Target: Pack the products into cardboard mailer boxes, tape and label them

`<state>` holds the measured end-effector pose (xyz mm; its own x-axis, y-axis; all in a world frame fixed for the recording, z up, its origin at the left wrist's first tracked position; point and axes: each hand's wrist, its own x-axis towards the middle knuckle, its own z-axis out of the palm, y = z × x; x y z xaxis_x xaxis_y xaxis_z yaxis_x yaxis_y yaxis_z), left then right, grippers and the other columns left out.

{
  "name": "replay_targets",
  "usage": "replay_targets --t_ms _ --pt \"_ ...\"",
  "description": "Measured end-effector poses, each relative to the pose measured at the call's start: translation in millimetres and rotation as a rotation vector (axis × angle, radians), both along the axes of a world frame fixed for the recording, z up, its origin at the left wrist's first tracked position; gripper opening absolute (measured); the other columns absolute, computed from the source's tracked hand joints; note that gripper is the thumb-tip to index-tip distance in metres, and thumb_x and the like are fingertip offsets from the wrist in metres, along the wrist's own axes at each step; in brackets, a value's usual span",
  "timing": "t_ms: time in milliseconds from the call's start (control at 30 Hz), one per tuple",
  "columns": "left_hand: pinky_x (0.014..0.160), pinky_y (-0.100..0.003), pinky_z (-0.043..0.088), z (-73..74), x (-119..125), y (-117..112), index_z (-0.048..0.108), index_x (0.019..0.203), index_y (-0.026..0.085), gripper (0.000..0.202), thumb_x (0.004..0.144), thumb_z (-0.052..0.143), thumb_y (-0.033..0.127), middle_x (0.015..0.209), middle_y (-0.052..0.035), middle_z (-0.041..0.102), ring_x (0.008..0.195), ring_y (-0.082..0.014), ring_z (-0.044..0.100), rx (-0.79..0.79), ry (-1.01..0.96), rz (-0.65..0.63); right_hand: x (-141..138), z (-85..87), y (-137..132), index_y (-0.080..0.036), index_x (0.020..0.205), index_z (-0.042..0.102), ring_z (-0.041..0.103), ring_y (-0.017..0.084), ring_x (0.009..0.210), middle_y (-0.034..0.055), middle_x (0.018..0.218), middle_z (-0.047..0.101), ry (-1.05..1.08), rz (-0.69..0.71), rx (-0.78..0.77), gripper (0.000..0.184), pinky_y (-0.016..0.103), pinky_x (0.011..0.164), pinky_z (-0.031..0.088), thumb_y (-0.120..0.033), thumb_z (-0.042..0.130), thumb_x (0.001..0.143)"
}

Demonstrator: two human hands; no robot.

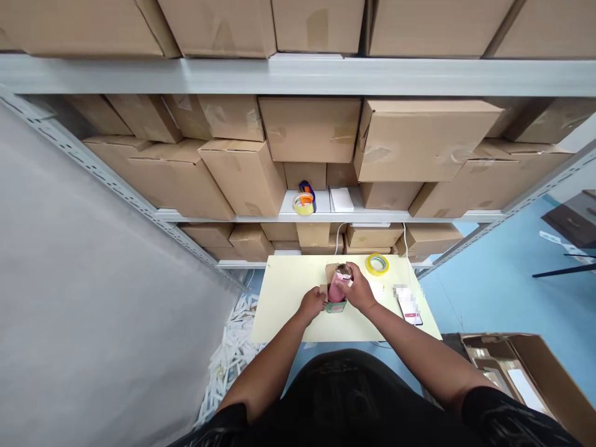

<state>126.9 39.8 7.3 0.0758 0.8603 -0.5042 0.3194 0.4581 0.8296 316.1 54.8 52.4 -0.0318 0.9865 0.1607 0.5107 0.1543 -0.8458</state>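
Note:
A small open carton (335,307) with a green and pink front stands near the middle of the pale yellow table (284,292). My left hand (313,303) is closed on the carton's left side, by a raised brown flap. In my right hand (359,288) is a pink bottle-like container (337,290) with a shiny, dark metallic top. It is tilted, and its lower part is inside or just over the carton's opening; I cannot tell how deep it sits. My right fingers wrap round its upper right side.
A roll of yellow tape (377,264) and a phone (410,307) lie on the table's right side. Shelves hold many cardboard boxes (310,130), plus a tape dispenser (305,200). An open carton (535,366) is at lower right; paper strips (233,347) cover the floor at left.

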Motion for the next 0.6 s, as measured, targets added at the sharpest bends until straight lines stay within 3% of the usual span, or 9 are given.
replay_targets --t_ms 167,333,467,600 --pt "0.068 -0.025 0.056 0.1 3.1 -2.1 0.061 0.094 0.019 0.016 0.094 0.056 0.034 0.094 -0.0067 0.073 0.083 -0.0179 0.071 0.011 -0.027 0.028 -1.8 -29.1 -12.6 -0.021 0.126 0.059 0.065 0.031 0.114 0.0127 0.12 0.07 -0.301 0.155 0.068 0.054 0.048 0.101 0.05 -0.037 0.077 0.078" --pt "0.07 -0.027 0.057 -0.8 3.4 -4.2 0.063 0.095 0.02 0.017 0.096 0.053 0.034 0.096 -0.0052 0.074 0.088 -0.0179 0.071 0.018 -0.045 0.018 -0.8 -45.7 -19.4 -0.021 0.117 0.064 0.051 0.036 0.133 0.0165 0.136 0.061 -0.422 0.212 0.097 0.038 0.054 0.112 0.041 -0.034 0.074 0.082" --pt "0.07 -0.028 0.056 0.5 4.5 -8.9 0.062 0.094 0.02 0.016 0.096 0.052 0.032 0.095 -0.0055 0.073 0.086 -0.0183 0.072 0.036 -0.015 0.024 8.6 -47.2 -29.2 -0.022 0.123 0.062 0.039 0.038 0.145 0.0164 0.153 0.048 -0.424 0.291 0.073 0.047 0.056 0.118 0.034 -0.033 0.076 0.078" --pt "0.08 -0.03 0.055 9.2 8.3 -16.2 0.063 0.097 0.021 0.014 0.094 0.056 0.033 0.098 -0.0037 0.073 0.09 -0.0179 0.07 0.171 0.054 0.017 25.9 -57.2 -45.5 -0.022 0.137 0.052 0.045 0.034 0.142 0.0169 0.155 0.045 -0.271 0.189 0.008 0.056 0.053 0.115 0.041 -0.03 0.067 0.084"
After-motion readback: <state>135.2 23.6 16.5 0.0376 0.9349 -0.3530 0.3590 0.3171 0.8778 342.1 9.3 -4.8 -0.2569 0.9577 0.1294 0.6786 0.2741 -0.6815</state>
